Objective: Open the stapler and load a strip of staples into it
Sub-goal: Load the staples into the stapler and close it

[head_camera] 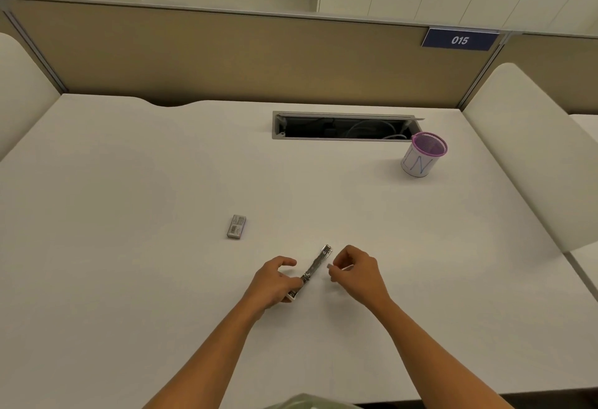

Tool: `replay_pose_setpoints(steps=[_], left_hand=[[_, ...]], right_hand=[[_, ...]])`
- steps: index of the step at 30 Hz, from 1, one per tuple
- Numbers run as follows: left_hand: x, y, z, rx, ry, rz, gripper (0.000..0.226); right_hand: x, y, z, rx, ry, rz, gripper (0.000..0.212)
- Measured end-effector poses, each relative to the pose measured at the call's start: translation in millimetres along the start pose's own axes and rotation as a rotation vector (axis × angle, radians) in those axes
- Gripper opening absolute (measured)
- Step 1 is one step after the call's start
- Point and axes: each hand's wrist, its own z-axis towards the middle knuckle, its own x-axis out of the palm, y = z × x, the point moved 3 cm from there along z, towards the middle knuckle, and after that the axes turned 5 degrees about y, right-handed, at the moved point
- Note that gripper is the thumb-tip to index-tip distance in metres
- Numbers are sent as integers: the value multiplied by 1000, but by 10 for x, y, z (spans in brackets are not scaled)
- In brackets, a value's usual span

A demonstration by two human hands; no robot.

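A small metal stapler (315, 266) lies opened out on the white desk (129, 182), its bare metal channel pointing away and to the right. My left hand (275, 282) grips its near end. Just to the right, my right hand (356, 271) pinches a short silvery strip of staples (333, 267) between thumb and fingers, close beside the channel but apart from it. A small grey staple box (236, 227) lies closed on the desk to the upper left of my hands.
A purple mesh pen cup (423, 154) wrapped in white paper stands at the back right. Beside it an open cable hatch (344, 127) is cut into the desk. A tan partition (226, 62) bounds the far edge.
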Motion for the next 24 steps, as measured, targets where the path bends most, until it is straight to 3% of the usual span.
replay_pose_setpoints(steps=[6,18,24], left_hand=[[-50,32,-9,-13,6,-6,40],[-96,63,-55,-26,24,-1,40],[-131,66,-76,-31,26,10,39]], right_hand=[[64,-218,-26,-15,140,-137,9],[-48,-219,-8,-137,92,-251,10],[-128,-260,-4,-171,200,-354,14]])
